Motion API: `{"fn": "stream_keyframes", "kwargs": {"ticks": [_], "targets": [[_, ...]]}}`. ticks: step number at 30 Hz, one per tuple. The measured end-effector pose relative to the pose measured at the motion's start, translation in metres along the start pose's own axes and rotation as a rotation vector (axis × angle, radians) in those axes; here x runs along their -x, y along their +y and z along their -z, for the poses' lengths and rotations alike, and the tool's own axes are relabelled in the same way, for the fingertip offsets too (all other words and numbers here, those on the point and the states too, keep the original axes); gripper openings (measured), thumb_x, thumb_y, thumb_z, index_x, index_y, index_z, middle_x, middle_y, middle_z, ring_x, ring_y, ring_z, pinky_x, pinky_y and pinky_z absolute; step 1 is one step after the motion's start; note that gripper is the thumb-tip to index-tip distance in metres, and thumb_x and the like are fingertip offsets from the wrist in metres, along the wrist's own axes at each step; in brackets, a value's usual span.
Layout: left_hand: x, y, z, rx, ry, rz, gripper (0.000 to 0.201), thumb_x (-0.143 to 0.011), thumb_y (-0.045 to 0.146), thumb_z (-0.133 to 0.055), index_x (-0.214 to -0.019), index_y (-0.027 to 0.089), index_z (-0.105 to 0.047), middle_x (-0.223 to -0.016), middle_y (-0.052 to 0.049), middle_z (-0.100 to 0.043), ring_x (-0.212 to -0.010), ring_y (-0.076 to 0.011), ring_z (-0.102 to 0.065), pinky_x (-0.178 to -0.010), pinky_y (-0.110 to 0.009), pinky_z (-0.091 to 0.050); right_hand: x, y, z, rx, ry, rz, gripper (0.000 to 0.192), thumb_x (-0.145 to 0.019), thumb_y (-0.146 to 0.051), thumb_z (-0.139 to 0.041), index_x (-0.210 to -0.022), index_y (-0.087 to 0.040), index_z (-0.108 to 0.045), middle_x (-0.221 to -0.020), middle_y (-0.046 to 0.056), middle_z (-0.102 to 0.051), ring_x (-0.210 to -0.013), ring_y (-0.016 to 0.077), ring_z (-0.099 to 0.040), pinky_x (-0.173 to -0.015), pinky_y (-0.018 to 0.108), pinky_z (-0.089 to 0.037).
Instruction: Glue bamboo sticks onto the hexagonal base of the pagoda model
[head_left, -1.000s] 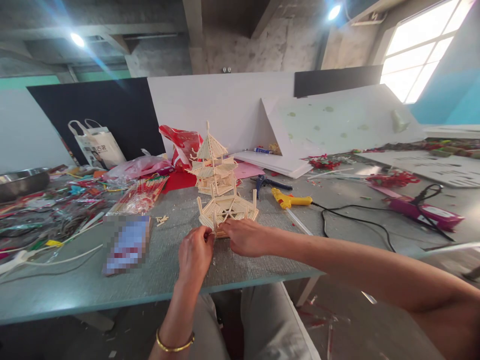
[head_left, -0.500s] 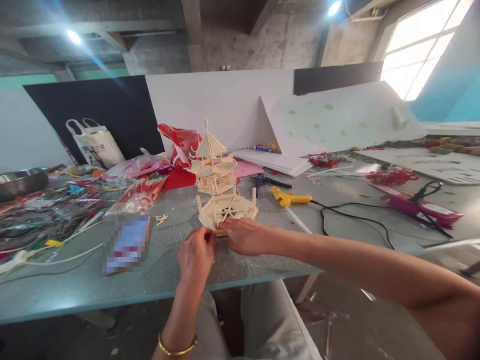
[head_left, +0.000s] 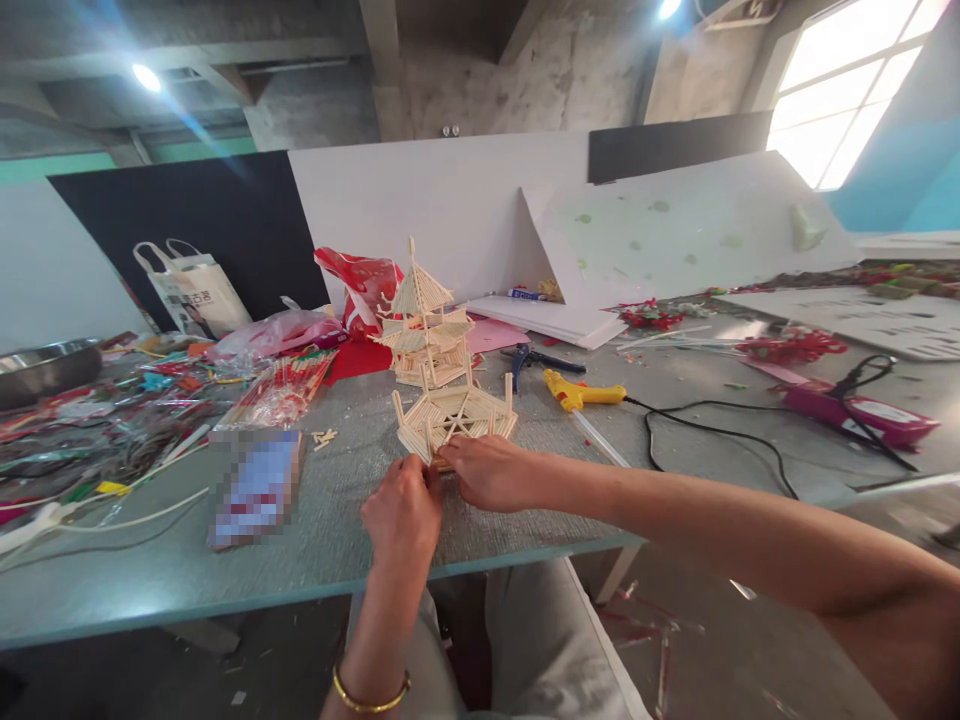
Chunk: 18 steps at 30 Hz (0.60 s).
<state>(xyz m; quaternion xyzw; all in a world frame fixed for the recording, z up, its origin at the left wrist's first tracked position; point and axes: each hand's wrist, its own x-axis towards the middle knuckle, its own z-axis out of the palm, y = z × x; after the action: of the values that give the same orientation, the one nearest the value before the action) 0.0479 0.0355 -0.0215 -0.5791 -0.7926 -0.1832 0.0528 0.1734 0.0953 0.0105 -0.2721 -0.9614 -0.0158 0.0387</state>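
Note:
A low roof section built of thin wooden sticks (head_left: 455,418) lies on the grey table (head_left: 337,540), in front of a taller stick pagoda model (head_left: 424,320). My left hand (head_left: 403,512) has its fingers pinched together at the near left corner of the section; what it pinches is too small to tell. My right hand (head_left: 491,472) rests on the near edge of the section, fingers curled against it. A gold bangle (head_left: 370,696) circles my left wrist.
A yellow glue gun (head_left: 582,394) with a black cord lies right of the model, blue pliers (head_left: 534,362) behind it. A blurred box (head_left: 255,486) and a packet of sticks (head_left: 279,392) sit left. Plastic wrappers, bags and white boards crowd the back.
My left hand has shifted slightly right and nearer to me, closing in on the corner of the stick section. My right hand stays where it was.

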Motion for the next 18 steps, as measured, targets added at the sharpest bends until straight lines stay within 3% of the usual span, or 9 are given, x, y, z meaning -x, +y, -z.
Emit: {"fn": "stream_keyframes", "kwargs": {"ticks": [18], "targets": [[-0.0069,-0.0024,0.0014,0.11,-0.055,-0.003,0.035,-0.081,0.048,-0.039,-0.072,0.024,-0.061,-0.076,-0.005,-0.069,-0.07,-0.0231,-0.063,-0.054,-0.027,-0.033,-0.0008,0.0024,-0.0015,0.03,0.013,0.012,0.023,-0.072,-0.015,-0.043,-0.09,-0.01,-0.056,-0.089,0.011,-0.062,-0.076,0.0202,-0.059,-0.05,0.025,-0.033]]}}
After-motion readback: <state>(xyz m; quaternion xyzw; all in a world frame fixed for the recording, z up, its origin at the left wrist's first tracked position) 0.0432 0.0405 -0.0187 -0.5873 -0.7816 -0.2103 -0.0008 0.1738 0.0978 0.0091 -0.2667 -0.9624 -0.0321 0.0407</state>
